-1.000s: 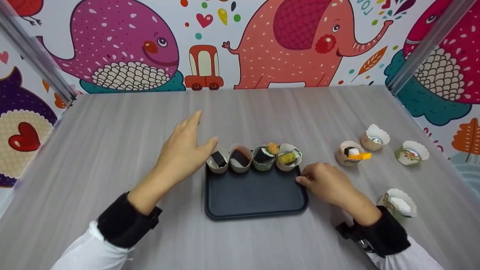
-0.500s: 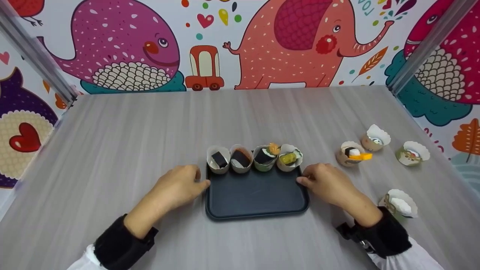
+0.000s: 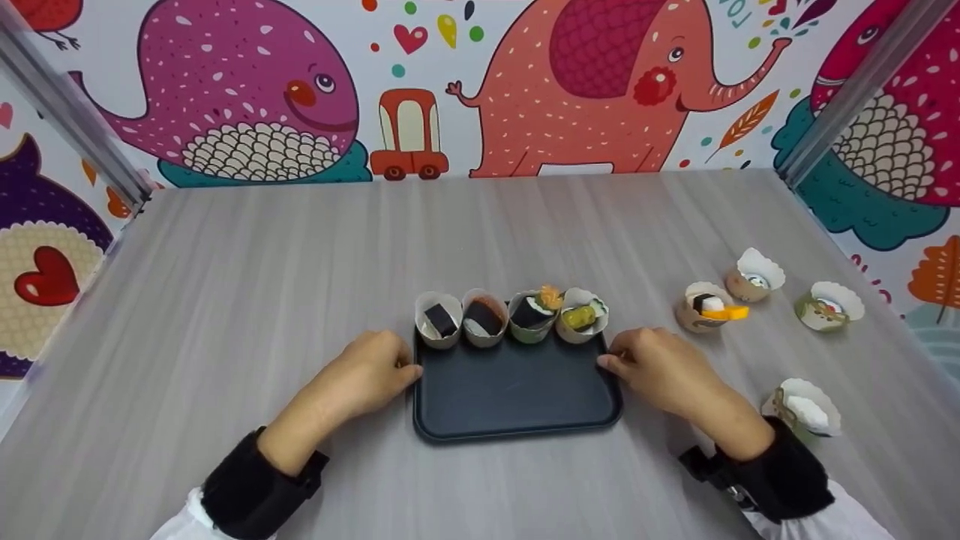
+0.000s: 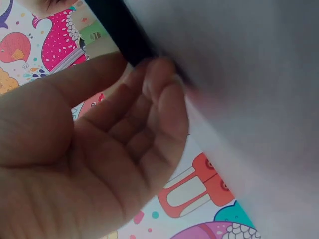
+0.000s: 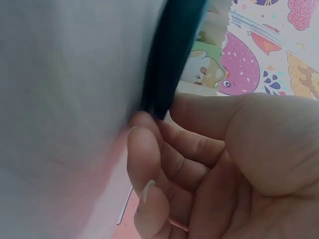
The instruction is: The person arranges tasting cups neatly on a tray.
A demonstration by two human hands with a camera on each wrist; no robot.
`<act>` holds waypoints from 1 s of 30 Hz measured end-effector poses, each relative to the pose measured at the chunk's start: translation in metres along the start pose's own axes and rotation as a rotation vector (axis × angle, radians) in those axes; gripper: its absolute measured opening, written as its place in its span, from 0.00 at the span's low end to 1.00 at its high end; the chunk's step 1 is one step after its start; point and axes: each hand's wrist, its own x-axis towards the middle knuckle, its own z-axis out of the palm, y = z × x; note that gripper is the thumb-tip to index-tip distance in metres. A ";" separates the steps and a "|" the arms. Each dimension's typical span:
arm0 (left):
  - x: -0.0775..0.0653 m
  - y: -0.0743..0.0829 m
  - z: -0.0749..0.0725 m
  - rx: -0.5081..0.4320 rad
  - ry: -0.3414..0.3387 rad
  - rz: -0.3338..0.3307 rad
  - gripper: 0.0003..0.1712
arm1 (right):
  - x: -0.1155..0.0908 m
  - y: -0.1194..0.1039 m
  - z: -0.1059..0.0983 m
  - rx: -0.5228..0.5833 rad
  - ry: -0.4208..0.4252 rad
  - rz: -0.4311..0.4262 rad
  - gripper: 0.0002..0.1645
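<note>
A dark rectangular tray lies on the table in front of me. Along its far side stand several paper cups in a row, each with a toy sushi piece; the leftmost cup has a black-wrapped piece and the rightmost cup a yellow-topped one. My left hand pinches the tray's left edge, thumb on top and curled fingers at its outer side. On the opposite edge my right hand pinches the rim likewise. Both wrist views show the tray edge between thumb and fingers.
More paper cups stand on the right of the table: one with an orange-topped piece, a back cup, a far-right cup and a near cup with a white piece. Cartoon-printed walls enclose the table.
My left hand has come down from above the tray's left cups to its left edge and now pinches it. The right hand stays at the right edge. Tray and cups look unmoved.
</note>
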 end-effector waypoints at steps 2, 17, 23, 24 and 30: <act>0.000 0.000 0.001 0.002 0.002 0.015 0.13 | -0.003 -0.001 -0.006 -0.011 0.017 0.001 0.08; -0.001 -0.002 0.001 -0.007 -0.017 0.024 0.14 | -0.054 0.012 -0.072 -0.003 0.307 0.052 0.30; -0.001 -0.001 0.000 -0.008 -0.017 0.044 0.14 | -0.078 0.043 -0.081 -0.053 0.295 0.271 0.47; -0.001 0.000 0.000 -0.007 -0.017 0.046 0.14 | -0.081 0.049 -0.081 -0.063 0.273 0.306 0.49; -0.001 -0.001 0.001 0.002 -0.009 0.047 0.14 | -0.096 0.081 -0.073 -0.079 0.144 0.428 0.62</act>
